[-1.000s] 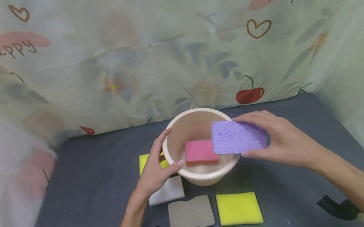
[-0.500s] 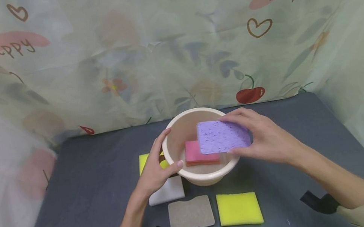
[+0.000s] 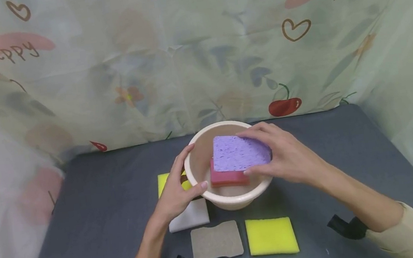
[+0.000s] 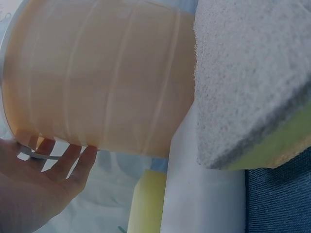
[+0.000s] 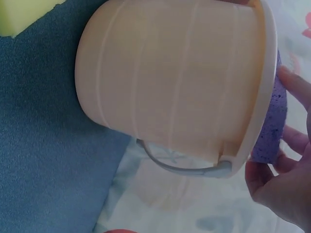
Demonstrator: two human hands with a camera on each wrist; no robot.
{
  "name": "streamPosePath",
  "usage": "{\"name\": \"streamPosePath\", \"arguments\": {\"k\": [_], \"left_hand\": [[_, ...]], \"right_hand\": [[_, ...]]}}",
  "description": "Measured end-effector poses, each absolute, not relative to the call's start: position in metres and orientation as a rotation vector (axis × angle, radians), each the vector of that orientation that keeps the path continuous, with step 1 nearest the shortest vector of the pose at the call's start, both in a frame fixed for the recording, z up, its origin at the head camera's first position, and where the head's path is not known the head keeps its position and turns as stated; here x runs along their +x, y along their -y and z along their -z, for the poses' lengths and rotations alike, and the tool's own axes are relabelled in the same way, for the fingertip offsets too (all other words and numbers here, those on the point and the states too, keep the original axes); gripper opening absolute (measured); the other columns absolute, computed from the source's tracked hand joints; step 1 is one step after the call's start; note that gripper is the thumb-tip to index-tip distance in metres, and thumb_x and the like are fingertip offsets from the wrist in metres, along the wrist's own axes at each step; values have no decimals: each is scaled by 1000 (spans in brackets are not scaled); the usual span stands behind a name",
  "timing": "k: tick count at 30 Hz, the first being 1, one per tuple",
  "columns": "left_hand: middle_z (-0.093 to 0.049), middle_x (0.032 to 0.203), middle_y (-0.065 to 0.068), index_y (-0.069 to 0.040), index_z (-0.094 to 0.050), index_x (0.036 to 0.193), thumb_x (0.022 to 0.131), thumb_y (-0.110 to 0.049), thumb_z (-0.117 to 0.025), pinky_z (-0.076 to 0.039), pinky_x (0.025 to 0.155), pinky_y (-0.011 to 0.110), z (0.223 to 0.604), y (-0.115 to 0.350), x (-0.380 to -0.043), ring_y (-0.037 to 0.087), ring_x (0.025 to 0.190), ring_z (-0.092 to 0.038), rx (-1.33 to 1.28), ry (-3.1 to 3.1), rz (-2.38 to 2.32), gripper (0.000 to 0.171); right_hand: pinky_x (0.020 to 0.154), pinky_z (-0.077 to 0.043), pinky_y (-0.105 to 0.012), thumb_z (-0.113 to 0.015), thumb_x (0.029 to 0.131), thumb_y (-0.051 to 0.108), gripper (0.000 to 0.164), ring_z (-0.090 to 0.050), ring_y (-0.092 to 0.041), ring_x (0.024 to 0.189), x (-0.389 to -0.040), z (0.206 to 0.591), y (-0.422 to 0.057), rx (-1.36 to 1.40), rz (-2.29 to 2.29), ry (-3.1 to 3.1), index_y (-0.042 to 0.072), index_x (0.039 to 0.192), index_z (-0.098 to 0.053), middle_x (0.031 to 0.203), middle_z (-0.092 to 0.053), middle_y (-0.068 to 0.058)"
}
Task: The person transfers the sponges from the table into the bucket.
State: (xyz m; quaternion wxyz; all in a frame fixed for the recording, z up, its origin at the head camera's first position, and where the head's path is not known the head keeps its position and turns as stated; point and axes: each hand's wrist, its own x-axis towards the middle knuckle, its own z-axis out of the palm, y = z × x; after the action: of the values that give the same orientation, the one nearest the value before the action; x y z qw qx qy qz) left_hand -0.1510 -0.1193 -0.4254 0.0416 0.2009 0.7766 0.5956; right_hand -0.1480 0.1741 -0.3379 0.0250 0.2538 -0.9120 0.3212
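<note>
A cream bucket (image 3: 234,201) stands on the dark table, its handle (image 5: 189,171) hanging down one side. My left hand (image 3: 177,193) grips its left rim, thumb over the front edge and fingers around the outside. Between thumb and fingers my right hand (image 3: 282,149) holds a purple sponge (image 3: 238,151) over the bucket's mouth. In the right wrist view the purple sponge shows at the rim, partly hidden behind it. Beneath, inside the bucket, lies a pink sponge (image 3: 228,180), partly covered by the purple one in the head view.
In front of the bucket lie a grey notched scouring sponge (image 3: 216,242) and a yellow sponge (image 3: 272,236). A white sponge (image 3: 189,216) and another yellow sponge (image 3: 162,181) lie left of the bucket, partly behind my left hand. A printed curtain (image 3: 175,64) hangs behind the table.
My right hand has moved left with the purple sponge, from the bucket's right rim to over its middle, above the pink sponge. My left hand stays on the rim.
</note>
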Motion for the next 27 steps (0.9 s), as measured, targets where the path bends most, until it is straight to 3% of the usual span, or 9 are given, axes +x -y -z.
{"name": "streamPosePath", "arguments": {"k": [17,27], "left_hand": [[-28,156,2,-34,-28,155,86,-24,-76,-48,94,53,426,119,-151,31,131,-43,599,-2379,-1815,85],[-27,157,1,-33,-28,155,85,-25,-77,-46,95,55,427,118,-151,31,132,-42,608,-2383,-1823,86]], "right_hand": [[100,-43,-46,-90,71,36,73,-49,-23,123,-152,348,-155,805,-880,2885,19,135,-61,133,-58,0],[95,-46,-40,-90,70,34,68,-53,-19,117,-151,354,-147,893,-834,2873,18,130,-64,123,-61,1]]}}
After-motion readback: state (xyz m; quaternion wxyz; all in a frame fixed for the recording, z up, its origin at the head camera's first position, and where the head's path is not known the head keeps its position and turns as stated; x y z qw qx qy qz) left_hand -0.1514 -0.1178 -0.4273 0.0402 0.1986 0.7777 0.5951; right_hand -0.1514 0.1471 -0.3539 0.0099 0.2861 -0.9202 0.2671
